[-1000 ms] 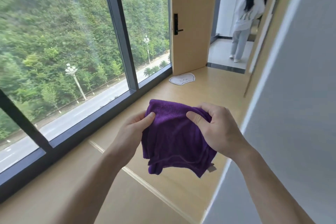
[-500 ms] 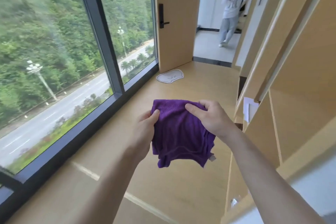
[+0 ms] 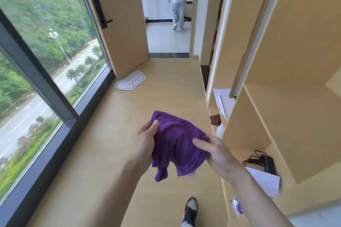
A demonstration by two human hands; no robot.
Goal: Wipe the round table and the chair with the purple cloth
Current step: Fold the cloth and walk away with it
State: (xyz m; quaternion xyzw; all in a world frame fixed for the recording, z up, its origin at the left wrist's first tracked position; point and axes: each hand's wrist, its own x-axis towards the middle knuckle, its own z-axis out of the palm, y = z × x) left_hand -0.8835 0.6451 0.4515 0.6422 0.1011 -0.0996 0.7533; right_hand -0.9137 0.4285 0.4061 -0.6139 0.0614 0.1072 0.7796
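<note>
The purple cloth [image 3: 176, 143] hangs crumpled in front of me, held up between both hands above the wooden floor. My left hand [image 3: 145, 143] pinches its upper left edge with the thumb on top. My right hand [image 3: 216, 153] grips its right side, thumb lying across the fabric. Neither the round table nor the chair is in view.
A tall window [image 3: 42, 51] runs along the left. Wooden shelving [image 3: 276, 97] with papers and a black charger [image 3: 267, 162] lines the right. Ahead, an open door [image 3: 118, 20], a white mat [image 3: 130, 83] and a person [image 3: 179, 0] walking away in the hallway. My shoe [image 3: 190, 210] shows below.
The view has swung right and down, bringing the shelving and my shoe into sight. Both hands keep hold of the cloth, which now sits lower in the frame.
</note>
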